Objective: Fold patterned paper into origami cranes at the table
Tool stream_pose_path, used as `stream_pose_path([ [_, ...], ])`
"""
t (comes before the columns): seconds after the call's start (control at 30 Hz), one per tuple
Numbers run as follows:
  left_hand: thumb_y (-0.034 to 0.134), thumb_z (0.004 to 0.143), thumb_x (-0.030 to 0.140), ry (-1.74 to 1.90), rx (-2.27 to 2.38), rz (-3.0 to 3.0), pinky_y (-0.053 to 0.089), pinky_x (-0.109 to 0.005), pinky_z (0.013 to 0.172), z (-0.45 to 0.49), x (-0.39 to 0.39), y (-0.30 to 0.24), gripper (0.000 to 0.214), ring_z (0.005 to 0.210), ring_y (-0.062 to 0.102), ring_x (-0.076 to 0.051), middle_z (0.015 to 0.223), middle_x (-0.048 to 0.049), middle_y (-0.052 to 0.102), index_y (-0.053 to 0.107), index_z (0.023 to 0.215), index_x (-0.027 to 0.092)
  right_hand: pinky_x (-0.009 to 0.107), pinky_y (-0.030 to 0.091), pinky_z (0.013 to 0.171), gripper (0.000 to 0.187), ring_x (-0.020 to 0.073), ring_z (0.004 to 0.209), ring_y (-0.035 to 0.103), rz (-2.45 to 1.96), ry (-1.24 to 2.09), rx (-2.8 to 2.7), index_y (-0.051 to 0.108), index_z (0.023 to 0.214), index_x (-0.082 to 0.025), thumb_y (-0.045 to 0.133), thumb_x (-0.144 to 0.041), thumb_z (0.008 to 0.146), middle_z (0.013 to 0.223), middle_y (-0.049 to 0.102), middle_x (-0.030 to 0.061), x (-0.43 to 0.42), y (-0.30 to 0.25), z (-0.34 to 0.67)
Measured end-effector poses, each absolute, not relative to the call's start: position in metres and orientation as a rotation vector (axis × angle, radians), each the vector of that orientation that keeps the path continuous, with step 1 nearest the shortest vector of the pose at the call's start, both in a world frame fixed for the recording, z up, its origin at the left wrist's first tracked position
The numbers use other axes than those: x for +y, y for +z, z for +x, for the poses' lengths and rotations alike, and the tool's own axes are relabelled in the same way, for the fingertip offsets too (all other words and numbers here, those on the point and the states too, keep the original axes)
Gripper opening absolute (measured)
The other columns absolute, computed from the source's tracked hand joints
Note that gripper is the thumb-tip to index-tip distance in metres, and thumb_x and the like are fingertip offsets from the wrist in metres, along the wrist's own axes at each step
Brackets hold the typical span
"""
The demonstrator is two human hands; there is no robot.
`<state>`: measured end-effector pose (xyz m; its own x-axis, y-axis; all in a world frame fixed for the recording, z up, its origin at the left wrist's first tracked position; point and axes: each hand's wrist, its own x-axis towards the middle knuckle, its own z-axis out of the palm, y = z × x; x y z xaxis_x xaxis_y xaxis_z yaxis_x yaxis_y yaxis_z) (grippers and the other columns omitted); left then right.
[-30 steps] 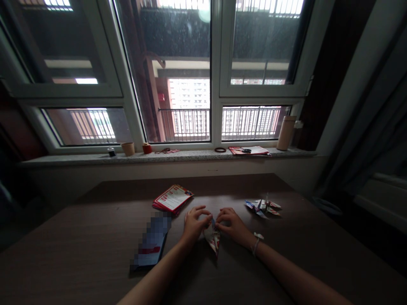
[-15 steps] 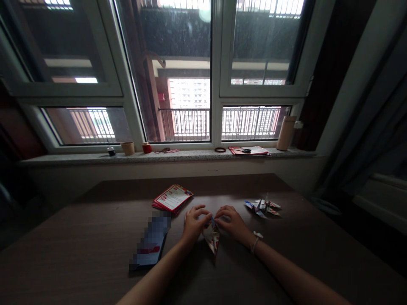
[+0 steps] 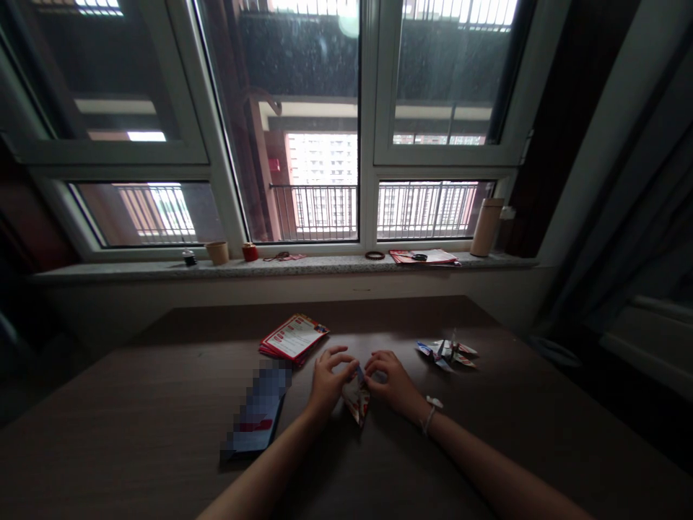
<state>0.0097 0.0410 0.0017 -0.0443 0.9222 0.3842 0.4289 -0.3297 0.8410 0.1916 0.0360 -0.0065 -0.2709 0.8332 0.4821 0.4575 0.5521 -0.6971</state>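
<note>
Between my hands is a folded piece of printed paper (image 3: 356,401), white with red and blue patches, its pointed lower end toward me. My left hand (image 3: 328,383) pinches its upper left side between thumb and fingers. From the other side, my right hand (image 3: 392,383) pinches the upper right edge; a pale bracelet (image 3: 430,413) circles that wrist. The fingertips partly hide the top of the paper. To the right lie several folded paper cranes (image 3: 447,352) in a loose cluster.
A stack of red-edged printed sheets (image 3: 295,337) lies beyond my left hand, with a phone (image 3: 260,412), partly pixelated, nearer me. On the windowsill (image 3: 336,266) stand a paper cup (image 3: 217,253), a red jar (image 3: 250,251), papers with scissors (image 3: 419,257) and a tan flask (image 3: 487,227).
The folded paper has shifted slightly up and left, its lower point now farther from me. Both hands keep their pinch, with only small finger movements.
</note>
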Motion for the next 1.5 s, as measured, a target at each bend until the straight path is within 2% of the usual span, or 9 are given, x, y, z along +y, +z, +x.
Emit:
stream_pose_path([
  [0.4,0.068,0.074,0.039,1.429,1.447,1.783,0.039,-0.044,0.101,0.008,0.039,0.006,0.016,0.111,0.057,-0.027,0.109,-0.0053,0.067,0.076,0.076,0.025,0.038,0.036,0.098,0.003,0.0219,0.106,0.052,-1.127,0.505,-2.022,0.067,0.078,-0.021,0.068,-0.019,0.078,0.097,0.064,0.0033,0.033,-0.009,0.195],
  [0.57,0.069,0.074,0.038,1.401,1.475,1.813,0.038,-0.044,0.102,0.007,0.038,0.006,0.014,0.110,0.057,-0.026,0.109,-0.0042,0.067,0.076,0.079,0.027,0.039,0.036,0.100,0.005,0.0220,0.108,0.050,-1.123,0.441,-2.077,0.065,0.085,-0.022,0.064,-0.018,0.083,0.100,0.063,0.0034,0.030,-0.008,0.195],
  [0.73,0.079,0.065,0.037,1.325,1.505,1.893,0.038,-0.045,0.100,0.008,0.041,-0.001,0.027,0.111,0.055,-0.027,0.112,-0.0033,0.067,0.076,0.090,0.029,0.041,0.036,0.101,0.004,0.0224,0.108,0.050,-1.147,0.362,-2.126,0.061,0.090,-0.021,0.057,-0.019,0.089,0.103,0.062,0.0049,0.028,-0.008,0.194],
  [0.8,0.080,0.062,0.036,1.289,1.499,1.869,0.040,-0.044,0.099,0.008,0.044,-0.006,0.029,0.110,0.056,-0.028,0.111,-0.0056,0.069,0.076,0.089,0.026,0.041,0.037,0.100,0.005,0.0223,0.107,0.050,-1.158,0.356,-2.128,0.060,0.091,-0.021,0.055,-0.021,0.091,0.103,0.061,0.0051,0.028,-0.008,0.194],
  [0.97,0.075,0.067,0.039,1.295,1.440,1.849,0.040,-0.045,0.098,0.009,0.049,-0.015,0.018,0.105,0.060,-0.027,0.105,-0.0064,0.072,0.077,0.076,0.023,0.039,0.038,0.099,0.006,0.0214,0.106,0.051,-1.166,0.364,-2.126,0.059,0.091,-0.022,0.054,-0.024,0.092,0.103,0.060,0.0045,0.027,-0.006,0.194],
  [1.37,0.069,0.070,0.040,1.452,1.366,1.723,0.040,-0.045,0.099,0.008,0.041,0.003,0.018,0.105,0.061,-0.027,0.105,-0.0074,0.071,0.075,0.074,0.023,0.039,0.036,0.100,0.005,0.0201,0.105,0.050,-1.141,0.375,-2.177,0.061,0.091,-0.022,0.058,-0.021,0.088,0.102,0.060,0.0031,0.024,-0.004,0.193],
  [1.5,0.070,0.067,0.039,1.434,1.360,1.699,0.040,-0.046,0.099,0.006,0.043,0.005,0.018,0.104,0.061,-0.028,0.105,-0.0082,0.071,0.074,0.071,0.022,0.038,0.036,0.100,0.005,0.0201,0.104,0.050,-1.128,0.401,-2.177,0.062,0.089,-0.022,0.061,-0.019,0.086,0.102,0.060,0.0031,0.023,-0.004,0.193],
])
